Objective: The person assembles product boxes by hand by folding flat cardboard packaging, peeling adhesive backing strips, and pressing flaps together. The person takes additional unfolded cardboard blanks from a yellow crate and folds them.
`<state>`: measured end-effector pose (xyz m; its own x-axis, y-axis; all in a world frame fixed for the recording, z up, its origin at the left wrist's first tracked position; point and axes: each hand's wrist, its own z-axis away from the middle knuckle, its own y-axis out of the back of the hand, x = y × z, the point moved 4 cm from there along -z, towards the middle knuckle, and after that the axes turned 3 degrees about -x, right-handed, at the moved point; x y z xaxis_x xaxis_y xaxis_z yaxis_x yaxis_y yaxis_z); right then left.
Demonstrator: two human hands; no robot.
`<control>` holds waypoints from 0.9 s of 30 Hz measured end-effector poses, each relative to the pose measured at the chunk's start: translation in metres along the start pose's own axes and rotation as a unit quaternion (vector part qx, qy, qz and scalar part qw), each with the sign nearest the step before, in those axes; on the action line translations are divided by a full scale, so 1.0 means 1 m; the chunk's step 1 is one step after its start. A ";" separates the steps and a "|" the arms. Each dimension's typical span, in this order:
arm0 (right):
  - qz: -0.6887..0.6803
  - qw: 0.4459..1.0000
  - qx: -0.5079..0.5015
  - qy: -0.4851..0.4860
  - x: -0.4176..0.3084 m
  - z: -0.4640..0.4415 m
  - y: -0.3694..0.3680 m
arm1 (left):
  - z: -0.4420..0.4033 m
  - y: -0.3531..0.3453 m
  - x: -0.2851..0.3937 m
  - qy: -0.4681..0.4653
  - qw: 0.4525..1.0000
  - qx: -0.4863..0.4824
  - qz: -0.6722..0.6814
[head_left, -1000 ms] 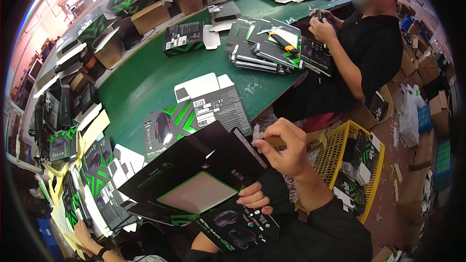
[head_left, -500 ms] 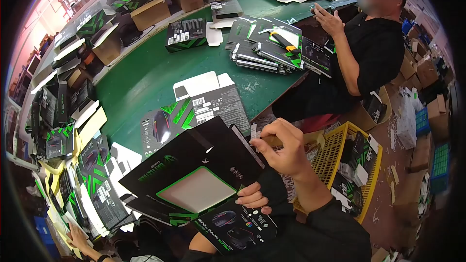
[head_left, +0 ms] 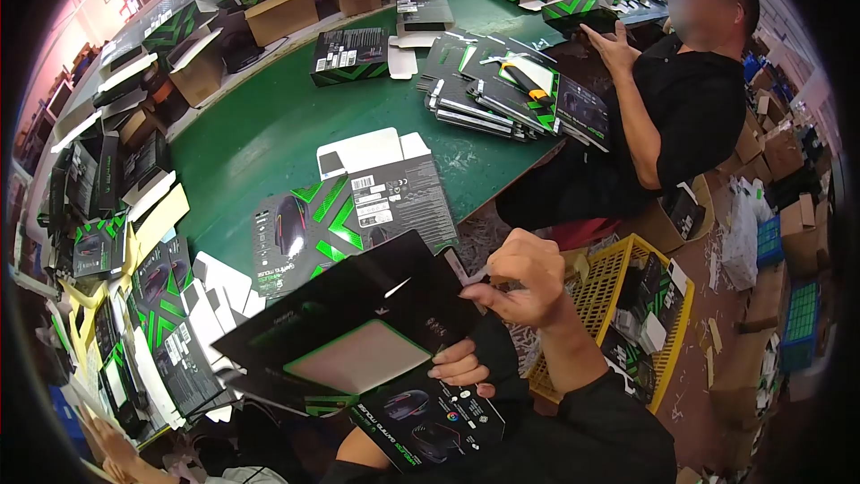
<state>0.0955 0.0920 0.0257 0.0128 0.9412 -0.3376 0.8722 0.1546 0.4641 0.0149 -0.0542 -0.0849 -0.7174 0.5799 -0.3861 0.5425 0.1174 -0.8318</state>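
Note:
A black printed carton (head_left: 313,323) with a window patch lies open and tilted in front of my body. My left hand (head_left: 460,366) grips its lower right part, fingers over the edge near the mouse pictures. At the carton's upper right edge, my right hand (head_left: 528,280) is closed in a pinch on a small pale strip (head_left: 461,267), which touches or nearly touches the carton's edge. Beyond the carton, an unfolded grey and green box (head_left: 358,206) with white flaps lies on the green table (head_left: 260,108).
Flat cartons (head_left: 502,90) are stacked with a yellow and black cutter (head_left: 528,82) on top. A co-worker (head_left: 690,108) sits at the right. A yellow basket (head_left: 587,296) holds boxes. More cartons (head_left: 170,332) and another person's hand (head_left: 112,448) are at the left.
My right hand has lowered slightly, with the strip now against or close to the carton's edge. The co-worker's hands have moved apart, and a box shows near them. The hand at lower left has shifted left.

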 end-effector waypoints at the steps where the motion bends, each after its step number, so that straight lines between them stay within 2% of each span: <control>1: 0.018 1.000 0.001 0.005 -0.001 0.002 0.001 | 0.001 0.002 -0.003 -0.001 1.000 0.001 0.013; 3: 0.053 0.998 0.001 0.017 -0.005 0.008 0.000 | 0.001 0.006 -0.008 -0.003 0.999 0.001 0.040; 6: 0.091 0.995 0.013 0.049 -0.019 0.019 0.000 | -0.001 0.031 -0.002 0.030 0.994 -0.094 0.045; 8: 0.008 0.999 -0.018 0.034 -0.031 0.035 -0.011 | -0.010 0.035 0.015 0.027 0.975 -0.219 0.014; 9: 0.018 0.999 -0.027 0.009 -0.038 0.044 -0.016 | -0.016 0.036 0.024 0.020 0.948 -0.316 0.018; 10: 0.033 0.999 -0.033 -0.014 -0.040 0.052 -0.018 | -0.016 0.030 0.038 0.029 0.934 -0.355 -0.005; 11: 0.053 0.997 -0.029 -0.040 -0.036 0.059 -0.013 | 0.008 -0.006 0.046 -0.032 0.984 -0.130 -0.115; 12: 0.091 0.991 -0.005 -0.093 -0.027 0.068 -0.004 | 0.022 -0.023 0.058 -0.035 0.982 -0.056 -0.178; 14: 0.166 0.966 0.051 -0.194 -0.012 0.092 0.016 | 0.036 -0.038 0.094 -0.034 0.959 -0.069 -0.274; 17: 0.326 0.838 -0.152 -0.411 0.012 0.147 0.029 | 0.046 -0.067 0.131 -0.045 0.909 -0.092 -0.405; 18: 0.361 0.772 -0.224 -0.473 0.017 0.163 0.033 | 0.045 -0.087 0.129 -0.059 0.885 -0.002 -0.462; 19: 0.347 0.683 -0.320 -0.557 0.017 0.171 0.038 | 0.034 -0.101 0.123 -0.075 0.863 0.023 -0.498; 20: 0.344 0.681 -0.321 -0.561 0.013 0.173 0.044 | 0.024 -0.110 0.121 -0.092 0.839 0.046 -0.535; 21: 0.341 0.680 -0.322 -0.563 0.009 0.177 0.050 | 0.037 -0.107 0.135 -0.211 0.679 0.239 -0.661; 22: 0.337 0.679 -0.326 -0.565 0.004 0.175 0.056 | 0.039 -0.123 0.129 -0.317 0.456 0.409 -0.724; 23: 0.340 0.712 -0.266 -0.553 -0.002 0.168 0.063 | 0.018 -0.127 0.116 -0.334 0.497 0.367 -0.712; 24: 0.338 0.753 -0.176 -0.536 -0.005 0.159 0.073 | 0.005 -0.124 0.108 -0.372 0.463 0.395 -0.701; 26: 0.317 0.813 0.007 -0.488 -0.009 0.142 0.093 | -0.007 -0.130 0.100 -0.254 0.281 0.357 -0.854; 27: 0.306 0.816 0.091 -0.482 -0.015 0.131 0.104 | -0.023 -0.135 0.091 -0.158 0.139 0.299 -0.931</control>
<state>0.2498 0.0545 -0.0279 0.7754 0.1379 -0.6162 0.6150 -0.3859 0.6876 -0.1134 0.0011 0.0012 0.5940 -0.0817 0.8003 -0.7770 -0.3159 0.5445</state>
